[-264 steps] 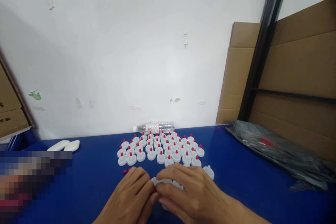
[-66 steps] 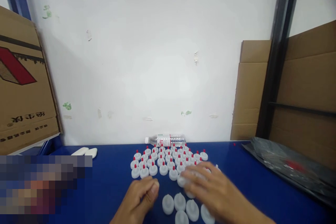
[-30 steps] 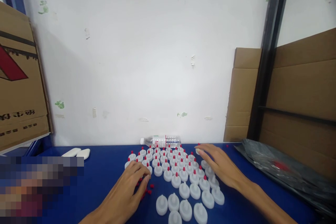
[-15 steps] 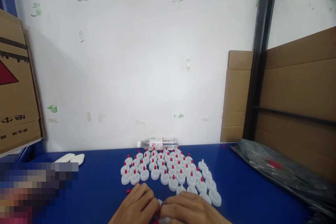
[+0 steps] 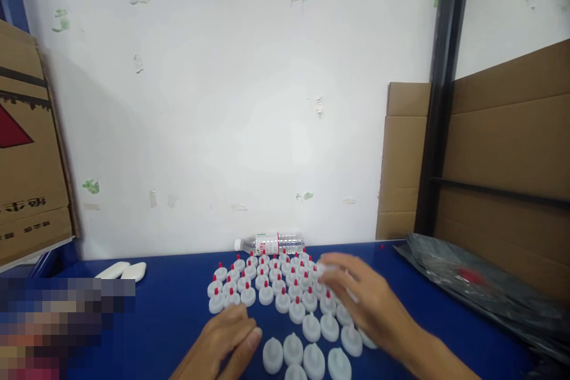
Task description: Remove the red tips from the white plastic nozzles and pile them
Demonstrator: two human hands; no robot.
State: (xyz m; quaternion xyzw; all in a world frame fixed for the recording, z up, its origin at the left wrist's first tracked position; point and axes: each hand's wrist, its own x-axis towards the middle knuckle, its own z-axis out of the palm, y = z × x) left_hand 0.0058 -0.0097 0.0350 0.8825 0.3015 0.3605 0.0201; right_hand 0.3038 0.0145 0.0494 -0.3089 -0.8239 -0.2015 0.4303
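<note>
Rows of white spouted caps with red tips [image 5: 266,295] stand on the blue table. Nearer me, several white spouted caps without red tips [image 5: 314,363] stand in a loose group. My left hand [image 5: 225,335] is low over the table in front of the rows, fingers curled and thumb drawn in beside the index finger; whatever it may hold is hidden. My right hand [image 5: 374,303] is over the right side of the rows, its fingers bent around a blurred white cap [image 5: 328,269] at the fingertips. Its palm and wrist hide some caps.
A clear plastic bottle [image 5: 285,243] lies behind the rows against the wall. Two white rounded objects [image 5: 134,272] lie at the left. A grey plastic bag [image 5: 458,273] spreads along the right side. Cardboard [image 5: 403,160] stands beside a dark post [image 5: 439,107].
My right hand has left my left hand and moved forward and right over the rows. The nearer caps without red tips have come into sight. My left hand has shifted slightly left.
</note>
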